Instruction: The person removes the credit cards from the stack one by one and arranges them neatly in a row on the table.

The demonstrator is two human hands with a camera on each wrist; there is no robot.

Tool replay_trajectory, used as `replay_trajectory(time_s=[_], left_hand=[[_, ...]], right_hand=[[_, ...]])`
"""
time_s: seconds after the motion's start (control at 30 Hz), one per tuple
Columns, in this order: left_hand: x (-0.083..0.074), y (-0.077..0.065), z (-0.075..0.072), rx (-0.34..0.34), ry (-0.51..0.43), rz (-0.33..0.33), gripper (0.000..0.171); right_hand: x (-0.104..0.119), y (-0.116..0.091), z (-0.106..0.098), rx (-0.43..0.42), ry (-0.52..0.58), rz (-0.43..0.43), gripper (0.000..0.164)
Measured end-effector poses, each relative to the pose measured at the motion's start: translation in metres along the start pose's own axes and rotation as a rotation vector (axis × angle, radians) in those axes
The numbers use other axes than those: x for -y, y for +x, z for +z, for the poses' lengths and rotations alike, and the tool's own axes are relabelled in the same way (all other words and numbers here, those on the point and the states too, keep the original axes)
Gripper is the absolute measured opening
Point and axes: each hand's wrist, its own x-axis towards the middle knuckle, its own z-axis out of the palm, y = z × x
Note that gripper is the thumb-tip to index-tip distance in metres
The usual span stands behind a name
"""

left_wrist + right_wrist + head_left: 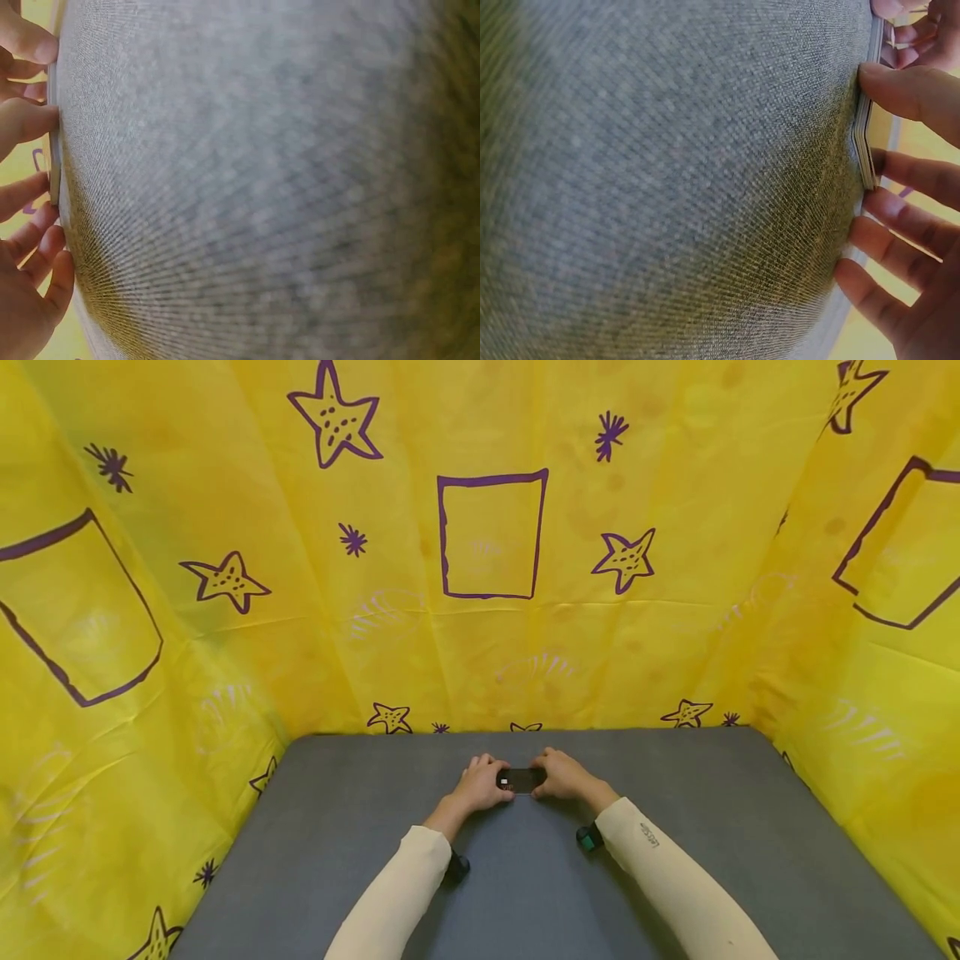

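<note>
From my seat I see the work at the far part of the grey worktop [517,877], where a thin, dark stack [521,781] sits between the person's two hands, near the middle of its far edge. The left hand [482,782] holds the left end and the right hand [561,774] the right end, each with its thumb on the near side and fingers round the other, so both grips are narrow. I judge the step in hand to be a two-handed steadying or squaring of the layers: the right wrist view shows several pale edges with a kink near one end. The next move, I'd say, calls for even pressure from both thumbs, since a harder squeeze on one side could slide the layers apart. Whether the stack lies flat or is slightly raised, I can't tell. Around it hangs a yellow curtain [480,652] with purple starfish, close behind the far edge, leaving me little room to reach forward. The left wrist camera [457,867] and right wrist camera [589,837] sit low under the pale sleeves [397,893], so I'd watch that they don't drag on the surface.
</note>
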Motion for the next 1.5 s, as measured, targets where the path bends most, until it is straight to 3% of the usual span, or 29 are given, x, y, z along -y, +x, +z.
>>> replay_trajectory(time_s=[0.63,0.9,1.2,1.5], left_hand=[[0.003,-0.006,-0.008,-0.013,-0.024,0.033,0.056],[0.006,-0.011,-0.010,-0.064,-0.051,0.062,0.055],[0.004,-0.027,-0.020,-0.114,-0.111,0.102,0.053],[-0.002,-0.043,-0.031,-0.112,-0.119,0.114,0.053]], right_hand=[[0.004,-0.001,-0.002,-0.029,-0.032,-0.026,0.053],[0.008,-0.006,-0.003,-0.063,-0.043,-0.050,0.053],[0.019,-0.020,-0.012,-0.099,-0.024,-0.083,0.053],[0.026,-0.030,-0.014,-0.144,-0.007,-0.123,0.050]])
